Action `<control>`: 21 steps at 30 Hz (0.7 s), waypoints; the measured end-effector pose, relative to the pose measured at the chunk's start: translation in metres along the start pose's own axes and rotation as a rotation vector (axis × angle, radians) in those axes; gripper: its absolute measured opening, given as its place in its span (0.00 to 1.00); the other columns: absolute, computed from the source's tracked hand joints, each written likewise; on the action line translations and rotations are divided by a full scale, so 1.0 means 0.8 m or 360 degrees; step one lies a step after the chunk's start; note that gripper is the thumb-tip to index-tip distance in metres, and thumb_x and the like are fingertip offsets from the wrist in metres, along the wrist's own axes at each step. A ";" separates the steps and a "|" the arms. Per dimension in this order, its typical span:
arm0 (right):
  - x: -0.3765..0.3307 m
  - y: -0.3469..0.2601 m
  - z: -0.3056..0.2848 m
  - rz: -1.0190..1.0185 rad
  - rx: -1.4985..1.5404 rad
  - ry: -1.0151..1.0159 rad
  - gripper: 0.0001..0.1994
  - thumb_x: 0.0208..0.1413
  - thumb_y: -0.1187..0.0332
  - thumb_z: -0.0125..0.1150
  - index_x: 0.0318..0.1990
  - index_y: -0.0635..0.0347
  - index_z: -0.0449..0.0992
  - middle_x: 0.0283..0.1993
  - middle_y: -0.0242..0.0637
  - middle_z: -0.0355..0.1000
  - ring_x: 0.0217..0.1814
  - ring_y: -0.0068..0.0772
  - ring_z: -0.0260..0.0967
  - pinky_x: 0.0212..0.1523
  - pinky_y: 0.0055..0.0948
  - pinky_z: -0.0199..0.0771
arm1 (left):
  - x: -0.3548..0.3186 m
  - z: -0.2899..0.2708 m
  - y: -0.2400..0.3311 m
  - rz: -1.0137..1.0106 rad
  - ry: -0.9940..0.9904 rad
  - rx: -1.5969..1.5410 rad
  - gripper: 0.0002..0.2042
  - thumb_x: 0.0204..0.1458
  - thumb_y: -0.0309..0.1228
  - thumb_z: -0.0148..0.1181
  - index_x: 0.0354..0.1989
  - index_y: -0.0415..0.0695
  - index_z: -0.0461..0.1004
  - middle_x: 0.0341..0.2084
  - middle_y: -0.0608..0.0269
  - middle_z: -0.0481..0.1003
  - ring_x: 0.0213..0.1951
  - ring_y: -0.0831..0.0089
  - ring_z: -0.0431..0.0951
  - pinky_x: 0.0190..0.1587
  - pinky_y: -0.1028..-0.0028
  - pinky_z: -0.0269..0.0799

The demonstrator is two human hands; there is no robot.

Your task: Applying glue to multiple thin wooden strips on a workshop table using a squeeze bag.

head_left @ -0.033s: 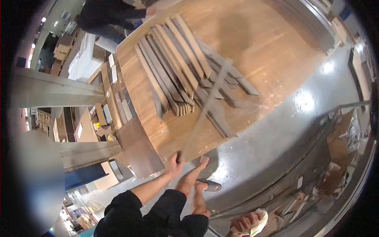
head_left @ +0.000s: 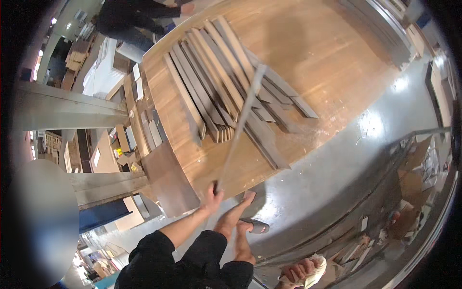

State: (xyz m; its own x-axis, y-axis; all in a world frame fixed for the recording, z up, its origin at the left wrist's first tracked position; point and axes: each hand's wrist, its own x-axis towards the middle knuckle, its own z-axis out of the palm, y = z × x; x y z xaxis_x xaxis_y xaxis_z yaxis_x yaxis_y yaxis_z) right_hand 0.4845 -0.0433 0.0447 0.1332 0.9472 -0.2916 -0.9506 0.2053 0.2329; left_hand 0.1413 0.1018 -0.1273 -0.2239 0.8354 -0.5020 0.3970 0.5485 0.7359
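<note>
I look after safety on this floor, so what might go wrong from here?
The long strip is held only at its near end by the left hand, so its far end might knock the piled strips. The right hand grips a pale wad, so it may be slow to steady the strip. A dropped piece could hurt the partly bare foot in the sandal.

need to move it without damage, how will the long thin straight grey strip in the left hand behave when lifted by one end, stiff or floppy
The long thin grey strip is probably fairly stiff: it looks nearly straight, gripped near one end. It may be light, since only the left hand holds it. Its length could make the far tip swing.
</note>
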 end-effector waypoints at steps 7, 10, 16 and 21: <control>0.078 0.062 0.018 -0.0086 -0.0208 0.0475 0.16 0.69 0.52 0.41 0.40 0.51 0.73 0.32 0.33 0.66 0.22 0.28 0.61 0.20 0.30 0.64 | 0.253 -0.065 0.003 -0.0296 0.0730 0.0081 0.18 0.55 0.40 0.57 0.44 0.37 0.71 0.33 0.45 0.77 0.39 0.48 0.78 0.42 0.55 0.71; 0.125 0.105 0.047 0.0159 -0.0094 0.0455 0.18 0.69 0.51 0.41 0.39 0.51 0.73 0.33 0.34 0.66 0.23 0.29 0.61 0.21 0.31 0.66 | 0.349 -0.090 0.015 -0.0161 0.0831 0.0138 0.22 0.55 0.42 0.58 0.49 0.35 0.71 0.42 0.40 0.77 0.48 0.46 0.77 0.51 0.54 0.71; 0.156 0.113 0.037 0.0259 -0.0198 0.0542 0.20 0.67 0.48 0.41 0.37 0.52 0.72 0.33 0.36 0.67 0.26 0.33 0.63 0.21 0.33 0.68 | 0.450 -0.061 0.108 -0.0666 0.0662 0.0249 0.53 0.47 0.60 0.65 0.71 0.34 0.47 0.64 0.34 0.54 0.66 0.40 0.55 0.66 0.48 0.58; 0.130 0.076 -0.008 0.0243 -0.0710 0.1049 0.20 0.67 0.47 0.39 0.37 0.51 0.70 0.31 0.35 0.66 0.25 0.35 0.63 0.19 0.32 0.66 | 0.439 -0.122 0.118 -0.0985 0.0573 0.0459 0.62 0.43 0.65 0.67 0.74 0.37 0.36 0.67 0.38 0.49 0.68 0.42 0.52 0.67 0.52 0.55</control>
State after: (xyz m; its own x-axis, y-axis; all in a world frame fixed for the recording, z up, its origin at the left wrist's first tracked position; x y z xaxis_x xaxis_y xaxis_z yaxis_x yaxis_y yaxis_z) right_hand 0.4389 0.0661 0.0227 -0.0674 0.5883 -0.8058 -0.9858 -0.1637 -0.0370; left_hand 0.0137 0.4503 -0.1895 -0.7370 0.3663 -0.5681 0.3104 0.9300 0.1969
